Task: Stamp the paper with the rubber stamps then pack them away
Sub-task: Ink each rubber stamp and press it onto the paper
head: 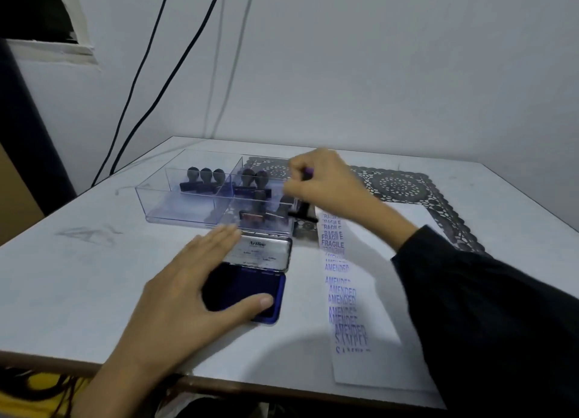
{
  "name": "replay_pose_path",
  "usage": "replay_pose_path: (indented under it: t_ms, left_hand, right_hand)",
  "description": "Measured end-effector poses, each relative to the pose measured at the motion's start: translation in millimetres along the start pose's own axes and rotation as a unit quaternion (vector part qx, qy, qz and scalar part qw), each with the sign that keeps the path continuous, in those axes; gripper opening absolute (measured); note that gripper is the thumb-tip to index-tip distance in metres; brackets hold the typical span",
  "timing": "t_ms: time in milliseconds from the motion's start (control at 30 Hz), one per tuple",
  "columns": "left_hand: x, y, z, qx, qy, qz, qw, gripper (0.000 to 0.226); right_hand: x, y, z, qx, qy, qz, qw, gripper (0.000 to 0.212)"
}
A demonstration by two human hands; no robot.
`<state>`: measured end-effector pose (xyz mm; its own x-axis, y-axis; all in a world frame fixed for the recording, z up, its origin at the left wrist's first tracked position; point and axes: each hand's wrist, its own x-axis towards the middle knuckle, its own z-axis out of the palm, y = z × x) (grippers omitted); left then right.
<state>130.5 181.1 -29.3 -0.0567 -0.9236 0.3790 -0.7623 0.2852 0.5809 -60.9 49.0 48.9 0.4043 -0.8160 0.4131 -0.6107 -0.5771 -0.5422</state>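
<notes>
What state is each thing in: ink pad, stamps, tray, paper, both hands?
ink pad: lid open, folded back, blue pad bare.
left hand: flat, fingers straight, resting on the ink pad.
right hand: grips one stamp.
stamp: upright at the paper's far end; contact unclear.
paper: flat, stamped FRAGILE, AMENDED, SAMPLE.
tray: uncovered, holds other stamps.

The ink pad [247,295] lies before the organizer tray [175,198] holding stamps [205,179], left of the paper [369,292].

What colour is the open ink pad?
Dark bluish purple; the ink pad shows best in the head view.
</notes>
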Motion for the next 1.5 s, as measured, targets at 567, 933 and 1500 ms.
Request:
replay_pose_path:
  t_ms: [567, 933, 1500]
  left_hand:
    - [27.7, 70.4, 122.0, 0.193, -0.149, 0.134, 0.961, 0.078]
    - [28.1, 67.3, 128.5, 0.200, -0.107, 0.157, 0.961, 0.077]
    - [25.5, 65.6, 121.2, 0.150, -0.059, 0.186, 0.969, 0.072]
  right_hand:
    - [25.0, 129.0, -32.9, -0.233, -0.075, 0.014, 0.969, 0.032]
    - [15.1, 135.5, -10.2, -0.321, -0.011, 0.010, 0.947, 0.032]
    - [23.5, 102.3, -55.8, -0.103, 0.196, 0.089, 0.971, 0.020]
